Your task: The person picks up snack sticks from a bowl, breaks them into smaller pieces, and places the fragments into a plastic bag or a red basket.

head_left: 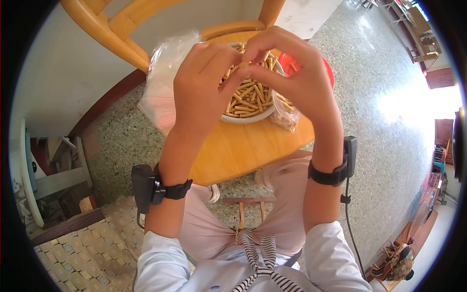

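Both my hands meet above a white bowl (250, 119) filled with short tan sticks (249, 100), which stands on a wooden chair seat (233, 151). The fingertips of my left hand (202, 80) and my right hand (296, 70) are pinched together around something small and tan, too small to name. Left of the bowl lies a clear plastic bag (163, 82), partly behind my left hand. Another clear bag (287, 114) with tan pieces in it rests against the bowl's right side. Behind my right hand a red round container (327, 73) shows in part.
The wooden chair back (116, 36) rises at the upper left beside a pale wall. A patterned cushion (92, 248) is at the lower left, near a white shelf (58, 182). My legs are below the seat. A cable (349, 224) hangs from my right wrist strap.
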